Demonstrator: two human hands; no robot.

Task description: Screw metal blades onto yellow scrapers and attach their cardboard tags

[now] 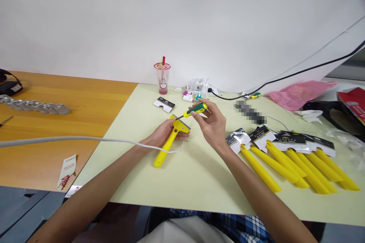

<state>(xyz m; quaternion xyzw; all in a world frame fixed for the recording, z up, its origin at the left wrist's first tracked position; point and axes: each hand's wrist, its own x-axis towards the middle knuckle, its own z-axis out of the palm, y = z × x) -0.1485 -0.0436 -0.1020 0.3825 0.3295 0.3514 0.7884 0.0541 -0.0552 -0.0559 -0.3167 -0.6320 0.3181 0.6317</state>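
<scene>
My left hand [163, 133] is closed around the head of a yellow scraper [168, 145], whose handle slants down toward me above the pale table. In my right hand [213, 123] is a screwdriver [196, 110] with a green and yellow handle, pinched between thumb and fingers. Its shaft points left, and the tip reaches the scraper's head beside my left thumb. Whether the tip sits in a screw is too small to tell. A white cable [114, 139] crosses in front of my left wrist and the scraper handle.
Several yellow handles [259, 168] with black-and-white cards lie at the right. Behind my hands are a loose card [164, 104], a plastic cup [162, 79] with a red straw and a power strip [213, 91]. A pink bag [299, 95] lies far right.
</scene>
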